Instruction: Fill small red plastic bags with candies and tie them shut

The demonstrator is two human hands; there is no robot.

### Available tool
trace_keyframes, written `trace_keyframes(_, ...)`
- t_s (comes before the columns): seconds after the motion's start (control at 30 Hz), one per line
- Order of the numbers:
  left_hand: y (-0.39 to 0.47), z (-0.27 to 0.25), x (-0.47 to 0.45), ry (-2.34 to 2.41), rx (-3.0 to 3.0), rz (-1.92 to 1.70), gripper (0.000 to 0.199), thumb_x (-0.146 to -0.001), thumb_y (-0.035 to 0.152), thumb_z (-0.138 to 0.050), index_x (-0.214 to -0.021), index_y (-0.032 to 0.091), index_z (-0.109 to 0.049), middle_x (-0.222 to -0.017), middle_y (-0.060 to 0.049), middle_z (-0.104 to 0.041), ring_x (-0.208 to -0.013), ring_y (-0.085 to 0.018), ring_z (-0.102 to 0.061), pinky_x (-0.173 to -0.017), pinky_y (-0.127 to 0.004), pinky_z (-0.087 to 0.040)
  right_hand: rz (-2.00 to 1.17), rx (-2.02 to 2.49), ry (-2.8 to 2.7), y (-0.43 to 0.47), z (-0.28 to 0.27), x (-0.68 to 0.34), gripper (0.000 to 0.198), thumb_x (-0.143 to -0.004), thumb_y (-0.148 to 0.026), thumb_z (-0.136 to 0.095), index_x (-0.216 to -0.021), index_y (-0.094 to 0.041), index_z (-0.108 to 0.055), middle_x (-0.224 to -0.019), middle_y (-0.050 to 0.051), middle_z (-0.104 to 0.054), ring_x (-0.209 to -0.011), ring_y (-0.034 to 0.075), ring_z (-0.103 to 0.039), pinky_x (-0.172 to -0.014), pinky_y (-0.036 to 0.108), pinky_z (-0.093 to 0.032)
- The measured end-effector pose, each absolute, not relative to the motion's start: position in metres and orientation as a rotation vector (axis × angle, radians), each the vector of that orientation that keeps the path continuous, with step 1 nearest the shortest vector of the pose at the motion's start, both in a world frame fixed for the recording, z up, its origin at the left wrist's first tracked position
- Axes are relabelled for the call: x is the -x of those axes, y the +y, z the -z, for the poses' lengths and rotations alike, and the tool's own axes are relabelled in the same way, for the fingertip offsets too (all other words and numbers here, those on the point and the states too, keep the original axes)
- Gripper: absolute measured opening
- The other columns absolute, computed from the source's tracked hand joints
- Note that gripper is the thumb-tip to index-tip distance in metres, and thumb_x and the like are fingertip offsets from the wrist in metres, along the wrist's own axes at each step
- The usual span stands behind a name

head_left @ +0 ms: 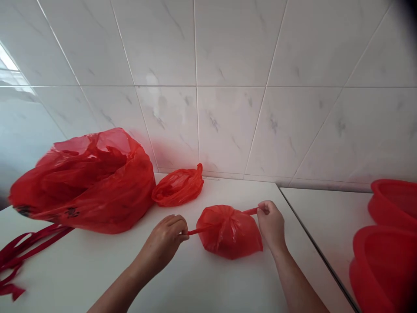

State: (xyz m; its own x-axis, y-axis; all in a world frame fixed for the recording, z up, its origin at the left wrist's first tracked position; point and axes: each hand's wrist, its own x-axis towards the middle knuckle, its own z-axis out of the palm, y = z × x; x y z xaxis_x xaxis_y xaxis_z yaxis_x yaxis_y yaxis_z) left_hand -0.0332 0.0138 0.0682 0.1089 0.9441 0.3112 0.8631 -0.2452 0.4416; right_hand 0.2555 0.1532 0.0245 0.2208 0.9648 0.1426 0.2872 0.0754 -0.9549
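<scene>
**A Pinch at Either End**

From my remote post, through the head camera, I see a small red bag (pixel 230 239) resting on a white tabletop (pixel 182 278), squarely between two bare hands. It bulges below a gathered neck and lies longer from side to side than front to back. A narrow red strip (pixel 195 231) leaves the neck both ways on a slant, its left portion lower and closer to me, its right portion higher, toward the tiled wall (pixel 228 126).

The left hand (pixel 169 234) pinches the left end between thumb and curled fingers, knuckles up, forearm rising from lower left. The right hand (pixel 272 224) pinches the other end by thumb and forefinger, fingers bent inward, forearm slanting up from lower right. By my reading the right is nearer the bag, close at its flank; whether they touch I cannot tell. The strip looks straight on both sides; how it winds at the neck, I cannot make out.

A large red bag (pixel 130 204) and a crumpled red bag (pixel 179 187) sit beyond, to the left.
</scene>
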Motion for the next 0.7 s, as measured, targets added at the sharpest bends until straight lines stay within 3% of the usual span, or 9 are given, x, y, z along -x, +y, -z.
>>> trace_keyframes(0.1,0.004,-0.065,0.027,1.817,-1.999,-0.947,0.009,-0.083,0.015,-0.053,-0.088,0.022,-0.054,-0.096,-0.004,-0.061,-0.087,-0.019,-0.058,-0.074,-0.031,-0.048,-0.829,1.4,-1.303,0.154,-0.016,-0.266,0.033,-0.071,-0.042,-0.06,-0.096,-0.021,-0.061,-0.096,0.004,-0.064,-0.083,0.02,-0.06,-0.075,0.032,-0.047)
trace_keyframes(0.23,0.015,-0.067,-0.003,1.619,-2.034,-1.06,0.051,-0.073,0.024,-0.07,-0.121,0.027,-0.05,-0.134,-0.011,-0.047,-0.124,-0.026,-0.045,-0.098,-0.042,-0.043,-0.846,1.508,-1.236,0.157,0.004,-0.297,0.045,-0.069,-0.052,-0.059,-0.097,-0.017,-0.062,-0.091,0.008,-0.066,-0.077,0.023,-0.064,-0.072,0.037,-0.049)
trace_keyframes(0.3,0.031,-0.063,-0.023,1.593,-2.118,-0.981,0.063,-0.067,0.032,-0.076,-0.125,0.028,-0.05,-0.142,-0.012,-0.041,-0.131,-0.031,-0.037,-0.103,-0.048,-0.038,-0.834,1.593,-1.202,0.158,0.017,-0.31,0.043,-0.066,-0.05,-0.06,-0.093,-0.016,-0.063,-0.084,0.009,-0.067,-0.074,0.026,-0.065,-0.073,0.04,-0.048)
trace_keyframes(0.37,0.047,-0.055,-0.04,1.636,-2.215,-0.859,0.09,-0.056,0.042,-0.081,-0.135,0.028,-0.041,-0.147,-0.015,-0.035,-0.135,-0.039,-0.029,-0.104,-0.06,-0.029,-0.84,1.632,-1.195,0.159,0.027,-0.318,0.042,-0.065,-0.048,-0.06,-0.093,-0.017,-0.064,-0.083,0.009,-0.068,-0.075,0.027,-0.065,-0.074,0.041,-0.048)
trace_keyframes(0.43,0.06,-0.048,-0.049,1.651,-2.288,-0.763,0.101,-0.052,0.039,-0.082,-0.14,0.027,-0.035,-0.141,-0.017,-0.044,-0.129,-0.041,-0.038,-0.102,-0.063,-0.029,-0.845,1.659,-1.232,0.16,0.033,-0.321,0.04,-0.065,-0.047,-0.059,-0.094,-0.02,-0.064,-0.086,0.008,-0.069,-0.079,0.028,-0.066,-0.075,0.041,-0.048)
trace_keyframes(0.5,0.064,-0.05,-0.045,1.63,-2.329,-0.739,0.079,-0.059,0.022,-0.075,-0.132,0.027,-0.045,-0.115,-0.012,-0.064,-0.107,-0.034,-0.057,-0.093,-0.051,-0.041,-0.824,1.709,-1.299,0.161,0.035,-0.322,0.037,-0.066,-0.048,-0.058,-0.093,-0.023,-0.064,-0.087,0.007,-0.069,-0.083,0.028,-0.065,-0.076,0.041,-0.047)
trace_keyframes(0.57,0.058,-0.065,-0.03,1.636,-2.357,-0.742,0.054,-0.064,0.006,-0.062,-0.113,0.029,-0.06,-0.087,-0.004,-0.069,-0.083,-0.025,-0.064,-0.075,-0.034,-0.047,-0.795,1.761,-1.361,0.162,0.034,-0.322,0.035,-0.066,-0.048,-0.056,-0.091,-0.025,-0.064,-0.085,0.006,-0.069,-0.084,0.028,-0.065,-0.077,0.042,-0.046)
trace_keyframes(0.63,0.04,-0.093,-0.006,1.696,-2.372,-0.71,0.045,-0.064,0.0,-0.052,-0.094,0.028,-0.067,-0.077,-0.001,-0.068,-0.072,-0.021,-0.062,-0.061,-0.027,-0.043,-0.763,1.79,-1.391,0.163,0.034,-0.323,0.033,-0.066,-0.048,-0.054,-0.089,-0.026,-0.064,-0.081,0.005,-0.069,-0.082,0.029,-0.065,-0.076,0.042,-0.046)
trace_keyframes(0.7,0.015,-0.128,0.026,1.78,-2.347,-0.642,0.04,-0.063,-0.002,-0.048,-0.081,0.027,-0.068,-0.078,0.002,-0.068,-0.068,-0.017,-0.062,-0.058,-0.024,-0.041,-0.715,1.795,-1.421,0.165,0.035,-0.326,0.029,-0.065,-0.048,-0.054,-0.085,-0.028,-0.063,-0.078,0.005,-0.069,-0.078,0.029,-0.065,-0.073,0.043,-0.046)
